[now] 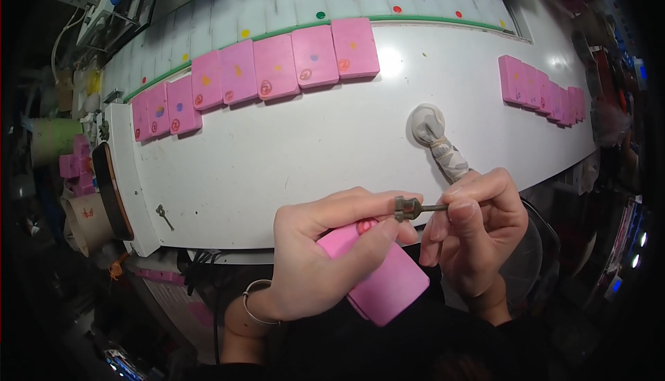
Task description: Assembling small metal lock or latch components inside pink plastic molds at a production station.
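A pink rectangular block [388,280] with rounded corners and a red mark sits in my left hand [332,249], whose thumb lies across its top. The block seems to have two layers along its lower left edge. My right hand [478,225] pinches the thin stem of a small dark green piece [409,208] between thumb and finger. The piece's thicker end lies by my left fingertips, above the block; whether they grip it, I cannot tell. Just beyond my right hand lies a tied bundle of patterned cloth [429,126] with a round end.
Pink blocks [277,66] with coloured marks line the far side of the white table [277,166]. More pink blocks [512,80] stand at the right. A similar small dark piece [164,217] lies at the left, near a brown-edged phone-like object [111,187]. Beyond runs a green-edged strip [429,19].
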Demonstrator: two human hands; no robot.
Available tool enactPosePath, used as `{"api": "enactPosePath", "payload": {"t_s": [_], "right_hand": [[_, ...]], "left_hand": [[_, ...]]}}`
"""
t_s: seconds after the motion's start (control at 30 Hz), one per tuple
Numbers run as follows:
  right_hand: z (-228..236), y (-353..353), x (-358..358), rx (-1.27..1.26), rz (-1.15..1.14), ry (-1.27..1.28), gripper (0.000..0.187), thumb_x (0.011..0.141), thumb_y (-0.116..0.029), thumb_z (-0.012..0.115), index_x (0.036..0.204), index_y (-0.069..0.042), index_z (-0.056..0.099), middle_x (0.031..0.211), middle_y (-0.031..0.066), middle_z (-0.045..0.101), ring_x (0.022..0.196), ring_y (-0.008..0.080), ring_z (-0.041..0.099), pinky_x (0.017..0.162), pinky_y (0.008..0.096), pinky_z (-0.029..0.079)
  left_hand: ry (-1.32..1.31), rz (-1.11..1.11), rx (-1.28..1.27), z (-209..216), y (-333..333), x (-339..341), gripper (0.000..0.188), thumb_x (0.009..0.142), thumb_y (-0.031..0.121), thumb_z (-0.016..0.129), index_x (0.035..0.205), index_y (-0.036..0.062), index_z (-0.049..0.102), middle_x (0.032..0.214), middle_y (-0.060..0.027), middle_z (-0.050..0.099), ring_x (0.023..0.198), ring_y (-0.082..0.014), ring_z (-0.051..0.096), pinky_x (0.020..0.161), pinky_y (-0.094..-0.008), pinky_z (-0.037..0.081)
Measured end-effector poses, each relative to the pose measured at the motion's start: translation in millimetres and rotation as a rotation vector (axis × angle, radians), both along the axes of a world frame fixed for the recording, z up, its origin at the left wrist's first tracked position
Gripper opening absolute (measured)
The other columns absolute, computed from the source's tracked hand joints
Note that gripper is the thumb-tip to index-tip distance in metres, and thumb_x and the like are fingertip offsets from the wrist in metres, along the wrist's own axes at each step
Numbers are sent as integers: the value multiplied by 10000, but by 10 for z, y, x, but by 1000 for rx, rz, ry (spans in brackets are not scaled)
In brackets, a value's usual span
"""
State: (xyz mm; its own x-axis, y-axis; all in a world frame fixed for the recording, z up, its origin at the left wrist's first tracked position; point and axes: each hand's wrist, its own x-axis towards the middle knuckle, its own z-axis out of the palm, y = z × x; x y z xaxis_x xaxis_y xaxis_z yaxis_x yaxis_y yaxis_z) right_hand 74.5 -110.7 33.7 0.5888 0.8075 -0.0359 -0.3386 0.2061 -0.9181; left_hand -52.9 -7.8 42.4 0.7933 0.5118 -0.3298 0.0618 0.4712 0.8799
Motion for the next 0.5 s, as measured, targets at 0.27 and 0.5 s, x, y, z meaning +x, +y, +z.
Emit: {"api": "enactPosePath", "payload": {"t_s": [0.27, 0.5], "right_hand": [[-43, 11, -13, 46, -3, 34, 39, 875, 44, 484, 901, 72, 476, 686, 153, 551, 483, 122, 541, 406, 201, 447], [-85, -30, -41, 99, 25, 21, 70, 876, 59, 457, 941, 85, 463, 753, 175, 551, 526, 147, 570, 433, 213, 472]], "left_hand": [[12, -6, -74, -21, 22, -4, 241, 829, 25, 566, 1051, -63, 606, 842, -110, 636, 777, -119, 598, 701, -228, 470], [-49, 12, -13, -44, -2, -5, 251, 822, -1, 552, 1063, -40, 612, 846, -89, 627, 778, -103, 581, 715, -222, 461]]}}
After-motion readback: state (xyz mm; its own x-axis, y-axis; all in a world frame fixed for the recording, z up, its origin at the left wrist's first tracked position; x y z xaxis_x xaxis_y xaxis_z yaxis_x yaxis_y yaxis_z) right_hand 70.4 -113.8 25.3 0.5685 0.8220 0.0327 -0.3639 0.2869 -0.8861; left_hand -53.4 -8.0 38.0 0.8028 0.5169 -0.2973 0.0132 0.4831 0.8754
